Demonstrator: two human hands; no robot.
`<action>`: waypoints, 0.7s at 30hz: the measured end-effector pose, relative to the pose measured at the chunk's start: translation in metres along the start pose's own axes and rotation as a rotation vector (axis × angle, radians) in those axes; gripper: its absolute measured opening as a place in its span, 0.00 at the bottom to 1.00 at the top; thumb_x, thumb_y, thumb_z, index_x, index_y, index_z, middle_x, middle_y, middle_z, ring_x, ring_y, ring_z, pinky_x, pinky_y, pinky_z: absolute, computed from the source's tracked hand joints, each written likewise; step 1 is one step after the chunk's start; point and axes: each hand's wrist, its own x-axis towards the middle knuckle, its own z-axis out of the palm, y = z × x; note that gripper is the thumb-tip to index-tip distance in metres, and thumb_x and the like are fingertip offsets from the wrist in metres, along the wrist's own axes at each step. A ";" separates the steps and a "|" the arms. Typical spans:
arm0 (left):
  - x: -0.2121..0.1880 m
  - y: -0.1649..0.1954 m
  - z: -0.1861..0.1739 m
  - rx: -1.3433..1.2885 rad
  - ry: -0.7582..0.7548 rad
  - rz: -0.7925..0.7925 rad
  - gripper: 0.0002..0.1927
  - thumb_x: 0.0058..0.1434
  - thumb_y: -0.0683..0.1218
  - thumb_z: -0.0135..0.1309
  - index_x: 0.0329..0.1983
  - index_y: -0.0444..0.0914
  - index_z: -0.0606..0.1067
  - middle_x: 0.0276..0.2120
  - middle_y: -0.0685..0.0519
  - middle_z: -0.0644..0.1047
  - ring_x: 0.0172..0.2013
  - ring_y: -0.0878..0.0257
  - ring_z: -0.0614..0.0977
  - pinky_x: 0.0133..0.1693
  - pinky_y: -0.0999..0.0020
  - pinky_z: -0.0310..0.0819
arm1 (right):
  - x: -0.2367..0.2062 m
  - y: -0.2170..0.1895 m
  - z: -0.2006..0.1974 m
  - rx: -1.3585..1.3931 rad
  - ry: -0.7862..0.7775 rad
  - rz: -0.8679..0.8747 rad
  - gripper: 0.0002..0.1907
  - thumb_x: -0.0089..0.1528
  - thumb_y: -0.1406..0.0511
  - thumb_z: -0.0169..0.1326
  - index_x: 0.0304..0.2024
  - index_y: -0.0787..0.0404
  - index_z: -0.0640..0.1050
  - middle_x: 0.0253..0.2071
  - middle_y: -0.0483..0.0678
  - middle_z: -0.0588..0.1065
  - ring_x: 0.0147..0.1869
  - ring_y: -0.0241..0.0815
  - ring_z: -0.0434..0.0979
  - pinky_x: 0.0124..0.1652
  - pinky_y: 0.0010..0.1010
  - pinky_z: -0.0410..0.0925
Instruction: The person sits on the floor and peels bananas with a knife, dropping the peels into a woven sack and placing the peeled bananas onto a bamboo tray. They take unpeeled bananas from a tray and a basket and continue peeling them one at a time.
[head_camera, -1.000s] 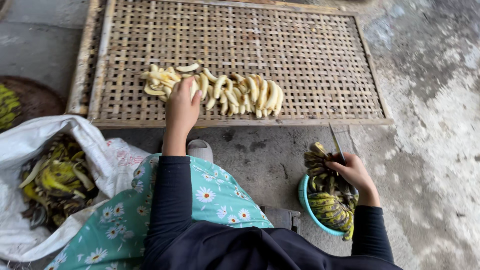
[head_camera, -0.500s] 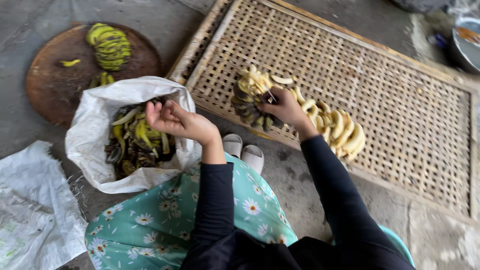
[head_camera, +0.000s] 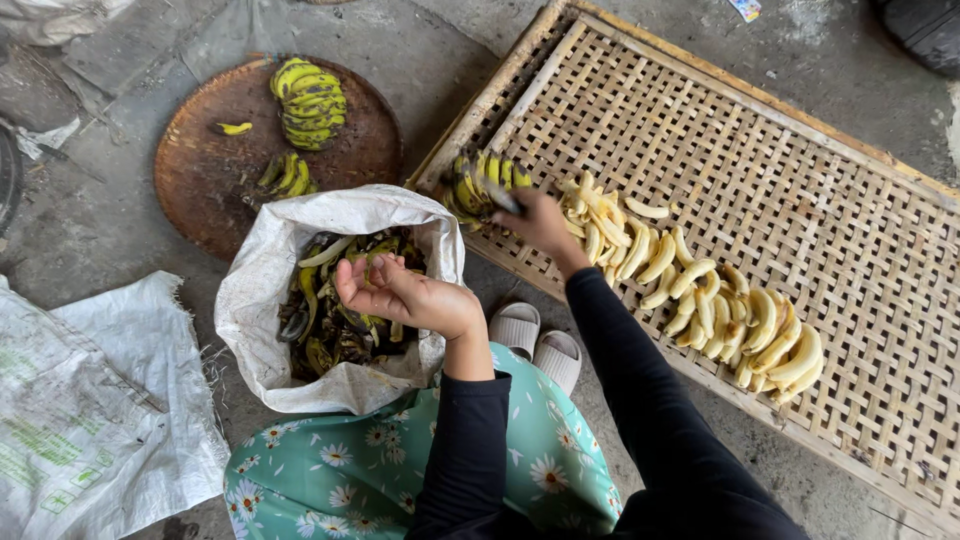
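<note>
My left hand (head_camera: 400, 295) hovers palm up, fingers apart and empty, over a white sack (head_camera: 262, 300) filled with dark banana peels. My right hand (head_camera: 537, 222) reaches onto the near corner of a woven bamboo mat (head_camera: 820, 200) and grips a bunch of green-yellow bananas (head_camera: 478, 183); a dark thin object shows by its fingers. A row of peeled pale bananas (head_camera: 700, 300) runs along the mat's near edge, just right of that hand.
A round brown tray (head_camera: 200, 170) at the upper left carries two banana bunches (head_camera: 308, 95) and a loose piece. A flat white sack (head_camera: 85, 420) lies at the lower left. My floral skirt and pale sandals (head_camera: 537, 340) sit between sack and mat on concrete floor.
A second ago my left hand was at the peeled bananas and my right at a blue bowl of bananas. Now the left is over the peel sack and the right holds a bunch on the mat.
</note>
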 end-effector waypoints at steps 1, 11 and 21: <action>0.001 -0.001 -0.001 0.001 -0.019 -0.003 0.18 0.73 0.37 0.43 0.65 0.40 0.63 0.51 0.55 0.67 0.45 0.67 0.69 0.49 0.72 0.67 | -0.007 0.012 -0.009 0.187 0.041 0.089 0.18 0.58 0.66 0.60 0.51 0.61 0.80 0.47 0.49 0.79 0.46 0.43 0.81 0.45 0.34 0.75; -0.017 0.005 0.002 -0.063 -0.136 -0.097 0.16 0.73 0.37 0.45 0.63 0.38 0.65 0.45 0.56 0.67 0.43 0.69 0.68 0.48 0.75 0.66 | -0.060 -0.001 -0.024 0.096 0.015 0.397 0.16 0.60 0.65 0.66 0.49 0.62 0.80 0.42 0.51 0.78 0.38 0.48 0.77 0.39 0.40 0.72; -0.024 -0.012 -0.009 0.035 -0.357 -0.136 0.11 0.74 0.39 0.46 0.58 0.36 0.66 0.44 0.55 0.68 0.44 0.68 0.70 0.49 0.73 0.66 | -0.036 -0.009 -0.008 -0.135 -0.048 0.395 0.13 0.65 0.61 0.58 0.41 0.66 0.80 0.33 0.59 0.80 0.33 0.54 0.80 0.39 0.44 0.73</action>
